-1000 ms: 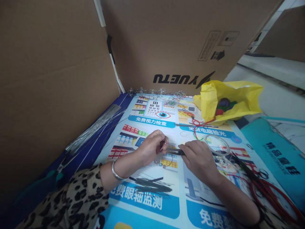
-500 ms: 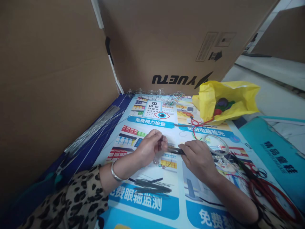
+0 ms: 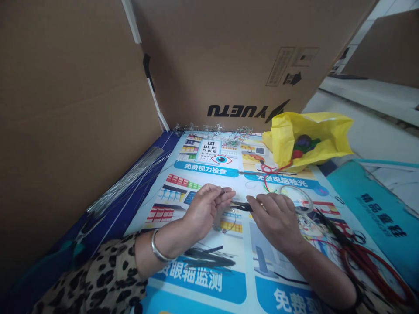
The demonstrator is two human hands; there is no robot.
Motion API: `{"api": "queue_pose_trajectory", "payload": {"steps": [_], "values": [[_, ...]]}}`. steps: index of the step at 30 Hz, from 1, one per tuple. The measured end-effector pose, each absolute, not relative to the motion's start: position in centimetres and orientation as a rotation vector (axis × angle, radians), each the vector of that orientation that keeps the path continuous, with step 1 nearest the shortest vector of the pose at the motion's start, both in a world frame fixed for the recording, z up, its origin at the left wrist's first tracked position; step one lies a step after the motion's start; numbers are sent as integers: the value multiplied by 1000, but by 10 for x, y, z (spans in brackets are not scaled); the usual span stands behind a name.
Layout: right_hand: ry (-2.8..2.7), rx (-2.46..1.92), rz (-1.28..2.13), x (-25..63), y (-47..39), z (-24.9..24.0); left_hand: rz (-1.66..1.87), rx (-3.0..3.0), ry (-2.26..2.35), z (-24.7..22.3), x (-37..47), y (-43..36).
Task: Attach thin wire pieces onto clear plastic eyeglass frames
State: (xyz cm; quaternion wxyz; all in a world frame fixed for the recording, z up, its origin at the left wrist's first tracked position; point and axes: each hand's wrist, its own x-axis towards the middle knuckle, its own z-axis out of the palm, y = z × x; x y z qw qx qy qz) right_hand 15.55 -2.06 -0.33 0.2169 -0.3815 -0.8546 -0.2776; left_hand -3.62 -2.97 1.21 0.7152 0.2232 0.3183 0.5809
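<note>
My left hand [image 3: 203, 210], with a silver bangle [image 3: 158, 247] on its wrist, pinches a thin wire piece between thumb and fingers, the other fingers partly curled. Below these fingers hangs a thin wire loop [image 3: 235, 221] with a small reddish bead [image 3: 224, 230]; whether it joins the pinched piece I cannot tell. Wrapped round the handles of dark pliers [image 3: 241, 206] is my right hand [image 3: 274, 220]. The plier jaws point left, close to my left fingertips; whether they grip the wire is too small to tell. A bundle of short dark wires [image 3: 209, 256] lies below my left hand.
Cardboard walls [image 3: 209, 56] stand behind and at left. Straight silver wires [image 3: 126, 181] lie left. Tangled wire pieces [image 3: 234, 136] sit at the back. To the right are a yellow bag [image 3: 334, 131], a clear ring coil [image 3: 307, 198], red-handled scissors [image 3: 368, 257] and a teal box [image 3: 369, 200].
My left hand has turned, its fingers less curled and more of the palm showing. My right hand and the pliers have shifted only slightly.
</note>
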Motion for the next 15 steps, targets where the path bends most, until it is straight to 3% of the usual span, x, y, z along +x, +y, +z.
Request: {"api": "queue_pose_trajectory", "payload": {"steps": [15], "values": [[-2423,-918,-778,155,-23,-3,1249,381,770,18,-29,-36]]}}
